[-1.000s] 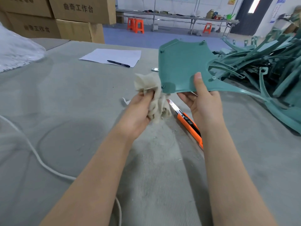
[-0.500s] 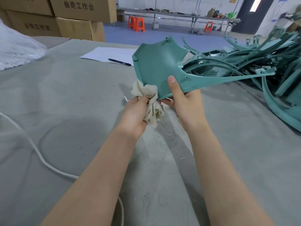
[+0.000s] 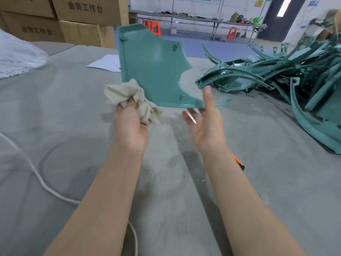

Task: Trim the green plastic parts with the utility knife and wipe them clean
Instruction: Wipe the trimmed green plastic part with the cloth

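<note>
Rag (image 3: 129, 95) bunched in its curled fingers, the left hand (image 3: 129, 126) presses the cloth against the lower left edge of the green plastic part (image 3: 153, 71), which is held tilted up above the grey table (image 3: 55, 126). The right hand (image 3: 204, 124) holds the part's lower right edge, thumb straight up along the front and fingers beneath it. Only an orange bit of the utility knife (image 3: 239, 162) shows on the table beside the right forearm, a pile of green parts (image 3: 276, 74) lies to the right, and a sheet of paper (image 3: 105, 63) sits behind the raised part.
</note>
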The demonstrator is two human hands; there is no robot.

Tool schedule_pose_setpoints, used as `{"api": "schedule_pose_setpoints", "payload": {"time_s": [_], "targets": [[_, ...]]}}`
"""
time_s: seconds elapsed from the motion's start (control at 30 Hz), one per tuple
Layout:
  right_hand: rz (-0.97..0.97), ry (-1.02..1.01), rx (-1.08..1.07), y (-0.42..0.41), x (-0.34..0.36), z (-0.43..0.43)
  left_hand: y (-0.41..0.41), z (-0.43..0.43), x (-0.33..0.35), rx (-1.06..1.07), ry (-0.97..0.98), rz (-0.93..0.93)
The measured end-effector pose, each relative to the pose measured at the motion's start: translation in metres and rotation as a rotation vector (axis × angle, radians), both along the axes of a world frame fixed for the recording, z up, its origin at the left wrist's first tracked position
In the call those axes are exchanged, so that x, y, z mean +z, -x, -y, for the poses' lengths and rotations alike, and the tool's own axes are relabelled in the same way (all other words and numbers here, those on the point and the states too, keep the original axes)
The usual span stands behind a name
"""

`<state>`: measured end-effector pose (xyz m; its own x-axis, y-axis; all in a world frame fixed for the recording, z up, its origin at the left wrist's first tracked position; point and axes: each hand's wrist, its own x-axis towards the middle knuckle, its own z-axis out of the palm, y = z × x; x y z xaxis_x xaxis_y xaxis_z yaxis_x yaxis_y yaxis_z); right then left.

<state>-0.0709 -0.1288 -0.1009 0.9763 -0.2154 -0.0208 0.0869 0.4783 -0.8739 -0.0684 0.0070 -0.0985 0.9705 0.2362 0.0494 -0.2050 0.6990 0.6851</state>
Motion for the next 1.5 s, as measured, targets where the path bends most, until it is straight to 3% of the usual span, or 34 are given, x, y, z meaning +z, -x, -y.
{"api": "schedule_pose_setpoints", "payload": {"time_s": [0.07, 0.17, 0.27, 0.4, 0.5, 0.67, 0.77, 0.87, 1.07, 1.3, 1.4, 1.5], "targets": [[-0.013, 0.166, -0.169, -0.001, 0.002, 0.015, -0.001, -0.014, 0.0, 0.059, 0.06, -0.032], [0.135, 0.722, -0.451, 0.003, 0.001, 0.03, -0.007, -0.032, -0.003, 0.22, -0.012, -0.065], [0.32, 1.201, -0.282, 0.006, 0.003, 0.027, -0.011, -0.034, -0.006, 0.394, -0.23, -0.149], [0.361, 1.262, 0.169, 0.016, 0.009, 0.009, -0.007, -0.028, -0.003, 0.363, -0.261, -0.197], [0.403, 1.295, 0.167, 0.02, 0.012, -0.004, -0.002, -0.025, 0.003, 0.202, -0.057, -0.165], [0.341, 1.223, -0.009, 0.019, 0.014, -0.023, 0.016, 0.029, 0.011, 0.04, -0.145, -0.105], [0.252, 1.051, 0.09, 0.022, 0.016, -0.013, 0.02, 0.034, 0.013, -0.024, -0.265, -0.089], [0.236, 0.992, 0.179, 0.027, 0.024, 0.003, 0.02, 0.024, 0.014, 0.101, -0.382, -0.07], [0.209, 0.162, 0.316, 0.035, 0.05, 0.041, 0.028, 0.019, 0.027, 0.247, -0.603, 0.053], [0.41, -0.007, 0.447, 0.052, 0.072, 0.035, 0.038, 0.037, 0.038, 0.218, -0.802, 0.229], [0.347, 0.043, 0.179, 0.055, 0.067, 0.033, 0.035, 0.037, 0.035, 0.175, -0.849, 0.218], [0.198, -0.029, -0.168, 0.043, 0.061, 0.037, 0.032, 0.044, 0.023, -0.025, -0.852, 0.17]]}}
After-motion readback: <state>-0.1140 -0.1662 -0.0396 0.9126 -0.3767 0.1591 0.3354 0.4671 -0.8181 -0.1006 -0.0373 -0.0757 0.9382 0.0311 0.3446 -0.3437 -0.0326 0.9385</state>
